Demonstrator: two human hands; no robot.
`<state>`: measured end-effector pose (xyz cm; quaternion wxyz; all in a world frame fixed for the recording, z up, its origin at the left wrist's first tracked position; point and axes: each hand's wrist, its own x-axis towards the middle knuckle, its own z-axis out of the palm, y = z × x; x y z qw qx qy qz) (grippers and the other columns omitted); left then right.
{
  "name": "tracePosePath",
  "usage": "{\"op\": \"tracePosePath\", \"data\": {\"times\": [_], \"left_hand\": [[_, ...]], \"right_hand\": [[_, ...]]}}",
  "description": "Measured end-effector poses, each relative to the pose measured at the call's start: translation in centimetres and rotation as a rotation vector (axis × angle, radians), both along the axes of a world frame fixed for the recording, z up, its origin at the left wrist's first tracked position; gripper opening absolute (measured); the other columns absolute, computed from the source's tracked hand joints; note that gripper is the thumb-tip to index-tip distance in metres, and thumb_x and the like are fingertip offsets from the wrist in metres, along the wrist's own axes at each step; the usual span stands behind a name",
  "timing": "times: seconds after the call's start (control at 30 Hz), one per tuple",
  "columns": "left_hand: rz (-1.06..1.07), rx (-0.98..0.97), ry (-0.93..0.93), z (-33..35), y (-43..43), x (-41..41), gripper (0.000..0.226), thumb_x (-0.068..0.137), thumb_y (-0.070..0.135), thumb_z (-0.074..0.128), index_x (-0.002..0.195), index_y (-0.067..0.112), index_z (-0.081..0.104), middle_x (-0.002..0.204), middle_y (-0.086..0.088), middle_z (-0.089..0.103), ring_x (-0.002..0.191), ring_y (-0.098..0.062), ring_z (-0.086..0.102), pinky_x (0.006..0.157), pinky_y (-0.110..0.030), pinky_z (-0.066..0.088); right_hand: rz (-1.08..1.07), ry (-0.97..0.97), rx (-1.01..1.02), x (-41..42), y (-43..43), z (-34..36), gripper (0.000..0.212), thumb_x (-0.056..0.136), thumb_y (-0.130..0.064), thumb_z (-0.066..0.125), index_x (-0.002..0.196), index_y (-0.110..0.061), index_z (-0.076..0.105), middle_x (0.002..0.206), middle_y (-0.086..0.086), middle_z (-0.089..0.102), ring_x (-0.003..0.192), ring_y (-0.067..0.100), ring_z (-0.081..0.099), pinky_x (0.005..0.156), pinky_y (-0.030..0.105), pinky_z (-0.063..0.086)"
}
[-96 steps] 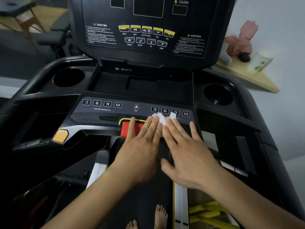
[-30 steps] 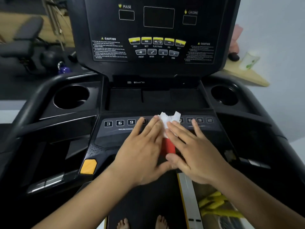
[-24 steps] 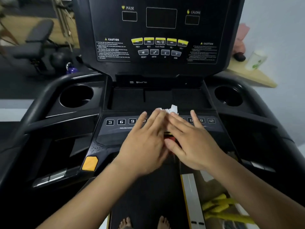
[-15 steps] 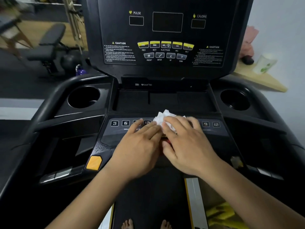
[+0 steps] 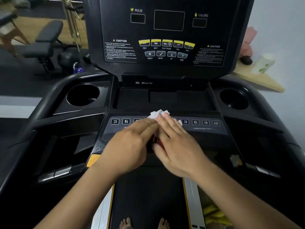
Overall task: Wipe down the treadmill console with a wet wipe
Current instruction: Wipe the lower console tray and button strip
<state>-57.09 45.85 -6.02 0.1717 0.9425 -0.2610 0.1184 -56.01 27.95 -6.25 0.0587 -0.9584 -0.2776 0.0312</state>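
Note:
A black treadmill console (image 5: 204,129) fills the head view, with an upright display panel (image 5: 168,38) above a lower strip of numbered buttons. A crumpled white wet wipe (image 5: 157,114) lies on the middle of that strip, at its upper edge. My left hand (image 5: 130,146) and my right hand (image 5: 176,146) lie side by side on it, fingers straight, pressing the wipe flat against the panel. Most of the wipe is hidden under the fingers. A bit of a red stop button (image 5: 158,142) shows between the hands.
Cup holders sit at the left (image 5: 82,95) and right (image 5: 234,99) of the console, with a shallow tray (image 5: 163,99) between them. An orange tab (image 5: 93,160) is at lower left. A wooden shelf (image 5: 257,78) with a cup stands at the right; a bench (image 5: 44,42) at far left.
Both hands slid the wipe from the right numbered buttons leftward and up to the middle of the strip. The right numbers 3, 6, 9, 12 are now uncovered.

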Motion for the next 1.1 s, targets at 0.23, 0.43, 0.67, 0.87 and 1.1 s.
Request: {"op": "tracePosePath", "data": {"times": [0.23,0.43,0.67,0.87,1.1], "left_hand": [[0.0,0.093,0.031,-0.9,0.9,0.1,0.065,0.077,0.011,0.024,0.132,-0.002,0.056,0.14,-0.019,0.053,0.133,-0.031,0.048,0.107,-0.045,0.04],[0.027,0.261,-0.006,-1.2,-1.6,1.1,0.065,0.081,0.024,0.027,0.135,-0.001,0.053,0.142,-0.021,0.051,0.136,-0.034,0.044,0.113,-0.05,0.028],[0.061,0.343,0.086,-0.2,-3.0,0.5,0.074,0.089,0.038,0.005,0.15,0.002,0.029,0.157,-0.018,0.028,0.148,-0.03,0.02,0.122,-0.046,0.007],[0.173,0.348,0.04,-0.2,4.5,-1.8,0.063,0.088,0.033,0.029,0.13,-0.005,0.057,0.135,-0.026,0.056,0.131,-0.039,0.049,0.109,-0.053,0.033],[0.09,0.13,0.12,-1.6,2.2,-0.8,0.066,0.097,0.036,0.014,0.153,0.002,0.02,0.16,-0.016,0.021,0.149,-0.024,0.017,0.121,-0.04,0.018]], "right_hand": [[-0.098,0.013,0.011,-0.6,0.7,0.2,0.073,0.097,-0.055,0.013,0.152,-0.01,-0.006,0.159,0.006,-0.015,0.145,0.015,-0.021,0.117,0.03,-0.014],[-0.068,-0.013,0.008,-0.2,-1.6,0.6,0.065,0.097,-0.047,0.01,0.154,-0.016,0.003,0.161,-0.001,-0.007,0.145,0.004,-0.015,0.113,0.021,-0.013],[-0.126,0.04,0.02,-0.7,-0.5,1.3,0.068,0.091,-0.04,0.011,0.153,-0.012,0.006,0.162,0.004,-0.005,0.143,0.006,-0.016,0.109,0.017,-0.018],[0.09,0.105,0.109,-0.7,6.3,0.9,0.065,0.095,-0.032,0.028,0.153,-0.01,0.006,0.161,0.002,-0.008,0.145,0.007,-0.016,0.118,0.026,-0.011],[0.044,0.058,-0.044,-0.3,4.5,0.9,0.07,0.089,-0.03,0.018,0.153,-0.01,-0.003,0.161,0.005,-0.014,0.145,0.01,-0.02,0.12,0.031,-0.006]]}}
